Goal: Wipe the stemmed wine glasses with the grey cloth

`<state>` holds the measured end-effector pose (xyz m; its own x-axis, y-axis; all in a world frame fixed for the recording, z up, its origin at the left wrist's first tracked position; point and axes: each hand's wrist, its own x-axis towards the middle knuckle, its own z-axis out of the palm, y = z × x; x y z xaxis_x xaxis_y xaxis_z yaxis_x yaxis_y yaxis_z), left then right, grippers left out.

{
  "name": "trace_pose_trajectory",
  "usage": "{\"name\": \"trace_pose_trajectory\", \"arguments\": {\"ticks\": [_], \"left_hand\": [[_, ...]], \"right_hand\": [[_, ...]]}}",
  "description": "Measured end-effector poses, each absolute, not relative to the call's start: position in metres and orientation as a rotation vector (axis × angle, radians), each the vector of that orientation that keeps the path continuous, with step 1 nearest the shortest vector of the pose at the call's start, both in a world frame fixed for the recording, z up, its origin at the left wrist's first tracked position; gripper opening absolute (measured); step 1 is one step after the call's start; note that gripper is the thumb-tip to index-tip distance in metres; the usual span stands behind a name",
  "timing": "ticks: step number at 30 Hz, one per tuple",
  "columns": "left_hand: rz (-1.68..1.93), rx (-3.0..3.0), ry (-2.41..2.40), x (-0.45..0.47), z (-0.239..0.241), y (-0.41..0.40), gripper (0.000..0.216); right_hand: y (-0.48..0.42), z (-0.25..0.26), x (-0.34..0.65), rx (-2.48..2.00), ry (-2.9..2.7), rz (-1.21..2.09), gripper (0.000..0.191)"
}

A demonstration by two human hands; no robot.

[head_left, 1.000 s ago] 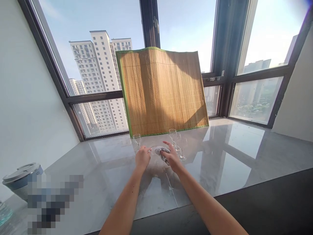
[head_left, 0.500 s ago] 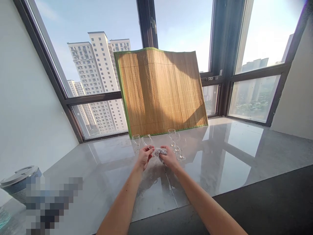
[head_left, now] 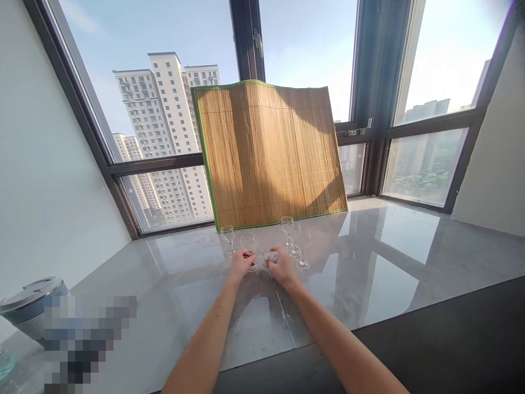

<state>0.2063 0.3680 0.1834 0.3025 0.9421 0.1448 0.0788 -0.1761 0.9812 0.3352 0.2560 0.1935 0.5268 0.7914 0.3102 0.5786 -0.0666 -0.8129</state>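
Head view, looking down over both forearms onto a glossy grey stone counter (head_left: pixel 385 257). Left hand (head_left: pixel 241 262) closed round the stem of a small clear stemmed wine glass (head_left: pixel 248 244), now upright with its foot on or just above the counter; half a second back, held tilted between both hands, and a second back laid almost flat under the cloth. Right hand (head_left: pixel 281 265) bunched into a fist on a crumpled pale grey cloth (head_left: pixel 270 256), pulled clear of the glass and resting just right of it, touching the counter. Wiping of this glass over, by the look of it, with the glass set down among the rest.

Just beyond the left hand, a second clear stemmed glass (head_left: pixel 227 236), standing apart. Just beyond and right of the right hand, a cluster of three more clear stemmed glasses (head_left: pixel 296 241), close together. Farther behind all, a tan bamboo mat with green edging (head_left: pixel 270 153) propped upright against the window. Far left and near, a grey lidded container (head_left: pixel 30 298), well apart from either hand.
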Motion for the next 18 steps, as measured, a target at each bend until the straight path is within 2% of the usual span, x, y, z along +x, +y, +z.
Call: {"name": "trace_pose_trajectory", "arguments": {"ticks": [4,9,13,15,18], "left_hand": [[1.047,1.568,0.914,0.208,0.184,0.371,0.033],[1.179,1.601,1.235,0.193,0.193,0.374,0.014],[1.305,1.505,1.481,0.175,0.197,0.383,0.013],[1.359,1.374,1.496,0.172,0.196,0.388,0.023],[1.403,1.158,1.282,0.173,0.193,0.395,0.055]], "right_hand": [[0.253,0.193,0.334,-1.838,-1.234,0.225,0.037],[0.248,0.191,0.326,-1.852,-1.523,0.161,0.044],[0.247,0.191,0.319,-1.75,-1.79,0.158,0.054],[0.25,0.192,0.316,-1.69,-1.884,0.157,0.06],[0.254,0.194,0.314,-1.672,-1.971,0.144,0.068]]}}
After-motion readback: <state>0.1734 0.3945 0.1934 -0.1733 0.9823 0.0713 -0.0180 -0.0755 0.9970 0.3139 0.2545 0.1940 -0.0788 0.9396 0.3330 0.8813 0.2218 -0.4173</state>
